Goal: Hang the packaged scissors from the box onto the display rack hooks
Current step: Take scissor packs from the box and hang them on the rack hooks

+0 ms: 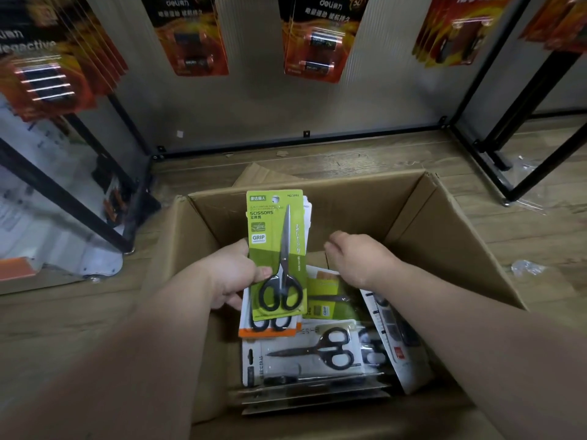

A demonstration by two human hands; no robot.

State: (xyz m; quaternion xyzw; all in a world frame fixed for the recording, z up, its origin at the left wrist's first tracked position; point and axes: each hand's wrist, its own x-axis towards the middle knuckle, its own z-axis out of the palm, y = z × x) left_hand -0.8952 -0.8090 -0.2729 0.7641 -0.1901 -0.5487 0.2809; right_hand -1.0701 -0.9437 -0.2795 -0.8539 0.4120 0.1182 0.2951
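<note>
One green-carded pack of black-handled scissors [273, 239] is clasped by the left grip [228, 276] over one brown cardboard box [444, 233]; the right grip [359, 258] is held slack, empty.

the right hand [362, 262] hides what lies under its fingers [333, 244]; battery packs [317, 39] run off the top edge, print blurred.

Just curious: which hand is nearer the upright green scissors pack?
Left. The left hand grips the green scissors pack low down; the right hand hovers apart, to its right.
</note>
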